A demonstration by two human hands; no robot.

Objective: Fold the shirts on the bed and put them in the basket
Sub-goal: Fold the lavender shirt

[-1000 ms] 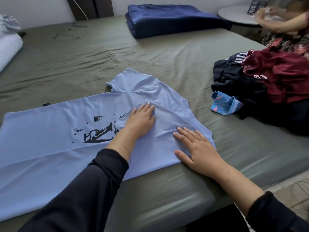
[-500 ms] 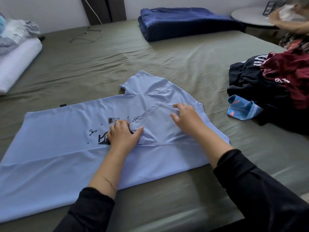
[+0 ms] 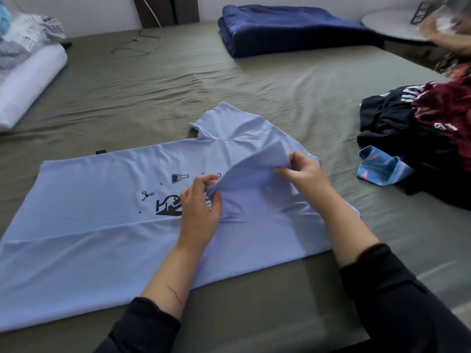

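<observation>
A light blue shirt with a black printed design lies spread flat on the olive-green bed, its collar end to the right. My left hand pinches the folded-in sleeve at its near corner. My right hand grips the same sleeve at its far edge and holds it lifted off the shirt body. A heap of unfolded shirts, black, maroon and a blue patterned one, sits at the right. No basket shows in view.
A folded navy blanket lies at the back of the bed. White pillows sit at the left. A thin cable trails on the sheet. Another person's arm reaches over a round table at the far right.
Both hands went from pressing flat on the folded sleeve to pinching it; the sleeve flap is now raised off the shirt. The view shifted left.
</observation>
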